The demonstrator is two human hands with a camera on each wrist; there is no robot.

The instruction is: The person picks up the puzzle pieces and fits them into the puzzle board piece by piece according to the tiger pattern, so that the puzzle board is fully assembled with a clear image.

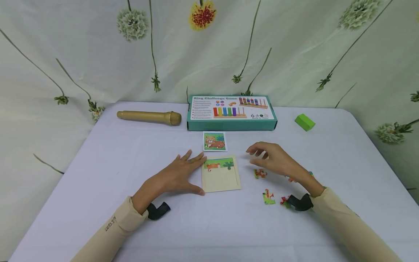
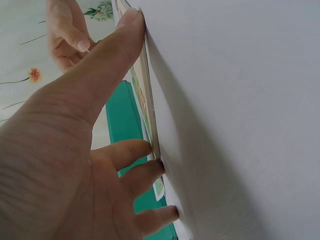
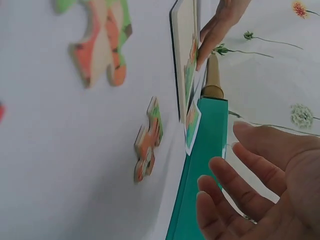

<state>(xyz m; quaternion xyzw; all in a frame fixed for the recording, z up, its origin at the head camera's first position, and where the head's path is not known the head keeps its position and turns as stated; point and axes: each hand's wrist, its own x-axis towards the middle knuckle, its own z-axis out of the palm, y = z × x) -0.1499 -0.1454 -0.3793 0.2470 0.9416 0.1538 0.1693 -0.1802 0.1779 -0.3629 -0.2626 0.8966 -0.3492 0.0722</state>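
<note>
Left hand point(image 1: 178, 175) spread against the puzzle board point(image 1: 220, 181); right hand point(image 1: 273, 158) empty, near the tiger-face piece point(image 1: 260, 174) on the worktop point(image 1: 196, 234). We judge this piece light, stiff, apparently wood, best pinched by opposite edges.

The tray point(image 1: 221, 182) is cream, the block point(image 1: 304, 122) green.

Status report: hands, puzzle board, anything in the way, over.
Left hand touching left edge of puzzle board; right hand empty, raised near loose pieces. Board's top shows picture, rest bare. Nothing visibly in the way.
</note>
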